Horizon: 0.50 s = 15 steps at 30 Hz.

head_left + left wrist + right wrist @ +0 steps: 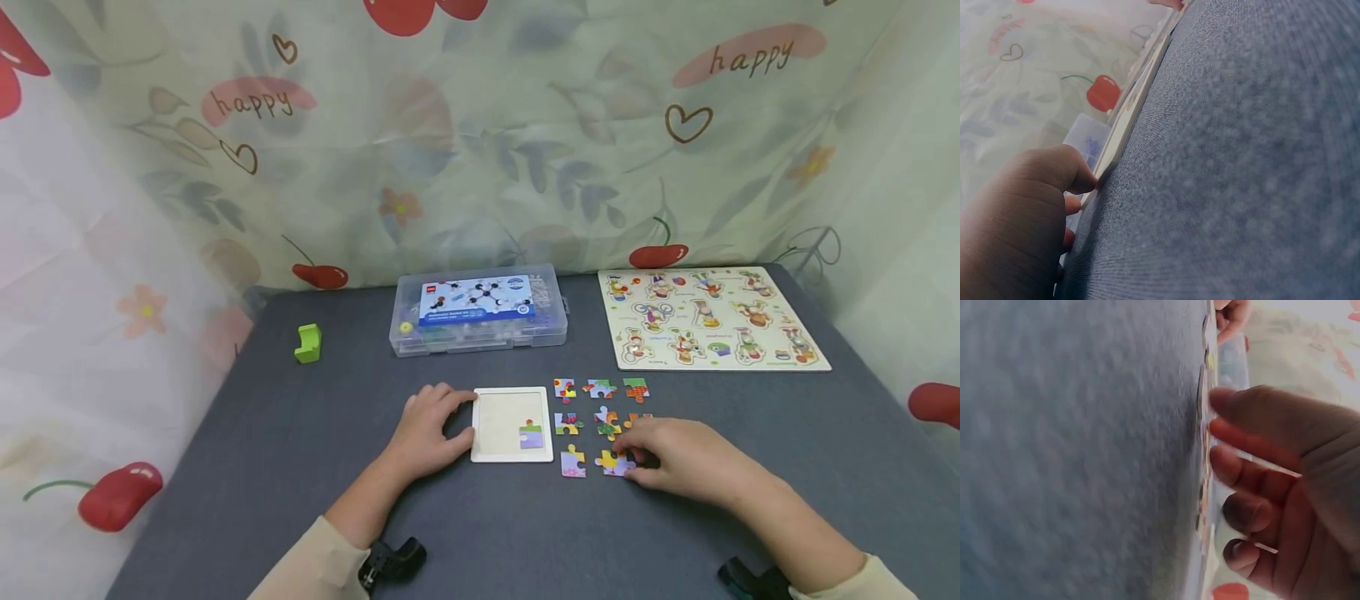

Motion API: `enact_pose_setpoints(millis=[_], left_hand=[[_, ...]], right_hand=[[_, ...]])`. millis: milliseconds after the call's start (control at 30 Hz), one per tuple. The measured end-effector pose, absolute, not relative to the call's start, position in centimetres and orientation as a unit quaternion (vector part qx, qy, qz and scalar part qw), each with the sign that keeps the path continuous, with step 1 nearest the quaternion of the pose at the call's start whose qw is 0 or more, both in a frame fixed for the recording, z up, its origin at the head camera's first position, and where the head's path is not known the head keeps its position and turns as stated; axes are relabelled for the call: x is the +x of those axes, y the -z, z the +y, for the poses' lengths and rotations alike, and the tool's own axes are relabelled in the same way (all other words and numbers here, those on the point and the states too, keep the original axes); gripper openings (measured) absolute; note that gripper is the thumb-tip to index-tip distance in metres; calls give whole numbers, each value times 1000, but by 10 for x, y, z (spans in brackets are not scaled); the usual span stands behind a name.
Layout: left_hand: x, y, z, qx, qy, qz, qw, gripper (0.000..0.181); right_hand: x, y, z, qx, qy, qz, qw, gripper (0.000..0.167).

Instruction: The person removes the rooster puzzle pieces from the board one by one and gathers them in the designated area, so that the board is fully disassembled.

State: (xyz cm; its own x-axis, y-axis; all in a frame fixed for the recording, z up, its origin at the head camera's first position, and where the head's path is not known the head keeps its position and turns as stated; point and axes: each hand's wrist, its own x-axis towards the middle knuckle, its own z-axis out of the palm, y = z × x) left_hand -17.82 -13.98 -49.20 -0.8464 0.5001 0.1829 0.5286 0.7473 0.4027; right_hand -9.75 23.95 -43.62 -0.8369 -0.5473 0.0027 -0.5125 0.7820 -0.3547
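Observation:
In the head view, my left hand (pixel 431 429) rests its thumb and index finger against the left edge of a square puzzle tray (pixel 495 417). One purple-and-green jigsaw piece (pixel 531 437) lies in the tray's lower right. My right hand (pixel 678 458) has thumb and index finger at a yellow-and-purple jigsaw piece (pixel 613 464) low on the table, pinching at its right side. Its other fingers (pixel 1244 509) are loosely bent in the right wrist view. Several loose jigsaw pieces (pixel 573 462) lie in rows between tray and right hand; one is partly hidden by that hand.
Behind the tray sits a clear plastic case (pixel 480 333) with a blue label. A white picture board (pixel 716 321) lies at the back right. A small green block (pixel 308 343) stands at the back left. Patterned cloth (pixel 487 167) hangs behind the dark table (pixel 517 533).

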Motion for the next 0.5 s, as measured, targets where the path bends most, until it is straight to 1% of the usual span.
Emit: enact_pose_setpoints(millis=[167,267,500], left_hand=[[-178,492,-141,-278,226,-933,33,46],[-178,492,-141,-279,226,-933,34,46],[-177,491,-141,-277,226,-933,34,46]], right_hand=[[-101,419,239,-265,172,948,38,24],[-104,404,237,-261,184,947,18,27],[-109,375,228,-243,245,937,-51,20]])
